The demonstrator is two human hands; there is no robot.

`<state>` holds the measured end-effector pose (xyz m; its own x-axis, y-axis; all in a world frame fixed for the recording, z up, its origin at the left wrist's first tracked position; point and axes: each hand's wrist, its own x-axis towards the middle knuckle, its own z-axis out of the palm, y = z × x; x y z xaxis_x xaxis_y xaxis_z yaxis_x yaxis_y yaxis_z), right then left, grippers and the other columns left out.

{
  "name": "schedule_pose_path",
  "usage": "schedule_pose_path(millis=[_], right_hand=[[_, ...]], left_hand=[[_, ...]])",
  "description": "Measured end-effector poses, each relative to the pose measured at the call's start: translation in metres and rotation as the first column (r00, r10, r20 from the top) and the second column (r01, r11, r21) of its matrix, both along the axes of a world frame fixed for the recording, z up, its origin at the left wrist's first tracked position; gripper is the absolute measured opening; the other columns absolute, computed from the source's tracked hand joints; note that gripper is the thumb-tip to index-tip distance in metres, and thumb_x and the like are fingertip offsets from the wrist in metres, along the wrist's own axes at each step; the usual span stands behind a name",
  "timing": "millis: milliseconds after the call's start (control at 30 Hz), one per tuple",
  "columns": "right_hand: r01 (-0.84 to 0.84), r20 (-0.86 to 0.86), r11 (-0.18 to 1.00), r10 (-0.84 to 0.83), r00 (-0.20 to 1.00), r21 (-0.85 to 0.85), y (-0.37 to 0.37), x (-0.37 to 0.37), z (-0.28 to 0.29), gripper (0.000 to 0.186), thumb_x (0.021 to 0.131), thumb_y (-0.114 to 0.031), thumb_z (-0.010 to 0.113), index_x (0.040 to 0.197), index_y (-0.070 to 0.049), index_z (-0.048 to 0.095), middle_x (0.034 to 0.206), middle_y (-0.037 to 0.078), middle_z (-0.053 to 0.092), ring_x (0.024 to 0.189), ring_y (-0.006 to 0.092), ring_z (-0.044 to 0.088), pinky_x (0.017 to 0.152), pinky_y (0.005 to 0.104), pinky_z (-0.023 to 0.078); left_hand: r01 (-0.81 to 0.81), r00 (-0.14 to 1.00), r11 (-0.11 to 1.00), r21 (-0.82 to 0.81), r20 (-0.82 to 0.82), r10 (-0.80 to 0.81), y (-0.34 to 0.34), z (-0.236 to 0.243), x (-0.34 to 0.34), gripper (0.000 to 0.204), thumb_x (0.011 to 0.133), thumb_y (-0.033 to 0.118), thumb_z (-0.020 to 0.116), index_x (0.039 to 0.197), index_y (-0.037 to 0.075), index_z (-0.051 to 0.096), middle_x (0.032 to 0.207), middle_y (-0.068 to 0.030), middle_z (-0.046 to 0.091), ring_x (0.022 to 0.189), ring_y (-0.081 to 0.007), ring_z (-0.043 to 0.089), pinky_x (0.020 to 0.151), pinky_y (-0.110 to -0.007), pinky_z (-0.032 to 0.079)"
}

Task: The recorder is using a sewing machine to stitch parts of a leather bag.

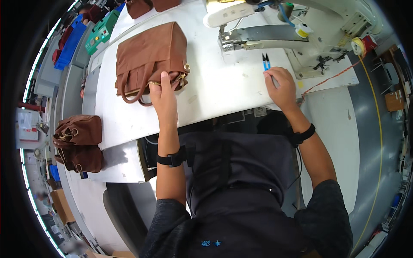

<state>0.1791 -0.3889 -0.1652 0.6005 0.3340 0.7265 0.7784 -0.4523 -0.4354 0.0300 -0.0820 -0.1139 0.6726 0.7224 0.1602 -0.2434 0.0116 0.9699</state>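
Note:
A brown leather handbag [148, 47] with looped handles and a brass zipper lies on the white worktable [223, 90]. My left hand [165, 92] grips the bag at its zippered opening, thumb on top. My right hand [278, 86], to the right of the bag, is closed on blue thread snips [266, 62], whose dark blades point away from me. The handle end of the snips is hidden in my fingers.
An industrial sewing machine [262, 34] stands at the back right, beside a thread spool [359, 45] and a red cord. More brown bags [77, 131] sit at the left. A green case [101, 32] and blue bins [71, 45] are at the upper left.

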Motion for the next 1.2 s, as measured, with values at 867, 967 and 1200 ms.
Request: schedule_pose_path(millis=[867, 967, 1200], right_hand=[[-0.010, -0.050, 0.999, 0.008, 0.999, -0.051, -0.001, -0.005, 0.001, 0.008, 0.094, -0.006, 0.072, 0.099, 0.001, 0.075, 0.105, 0.015, 0.074, 0.097, 0.0318, 0.070, 0.090, 0.0393, 0.055], [-0.010, -0.026, 0.998, 0.009, 1.000, -0.057, 0.000, -0.006, 0.001, 0.008, 0.094, -0.006, 0.073, 0.099, 0.000, 0.076, 0.104, 0.015, 0.074, 0.097, 0.0319, 0.070, 0.090, 0.0396, 0.055], [0.003, 0.013, 0.999, -0.003, 1.000, -0.032, -0.001, -0.004, 0.000, 0.009, 0.091, -0.006, 0.076, 0.097, 0.000, 0.076, 0.101, 0.013, 0.074, 0.094, 0.0329, 0.070, 0.087, 0.0406, 0.055]], left_hand=[[0.355, 0.906, 0.880, -0.315, -0.119, -0.407, 0.005, 0.017, -0.001, 0.035, 0.107, 0.032, 0.065, 0.083, 0.006, 0.068, 0.107, -0.0061, 0.075, 0.108, -0.0139, 0.065, 0.104, -0.031, 0.049], [0.448, 0.858, 0.851, -0.275, -0.136, -0.496, 0.004, 0.028, -0.011, 0.041, 0.107, 0.036, 0.065, 0.076, 0.008, 0.061, 0.106, -0.0089, 0.077, 0.109, -0.0166, 0.066, 0.102, -0.032, 0.050], [0.580, 0.778, 0.801, 0.148, -0.395, -0.489, -0.006, 0.022, -0.025, 0.044, 0.104, 0.025, 0.071, 0.130, -0.011, 0.067, 0.126, -0.0136, 0.072, 0.124, -0.0189, 0.064, 0.108, -0.035, 0.050]])
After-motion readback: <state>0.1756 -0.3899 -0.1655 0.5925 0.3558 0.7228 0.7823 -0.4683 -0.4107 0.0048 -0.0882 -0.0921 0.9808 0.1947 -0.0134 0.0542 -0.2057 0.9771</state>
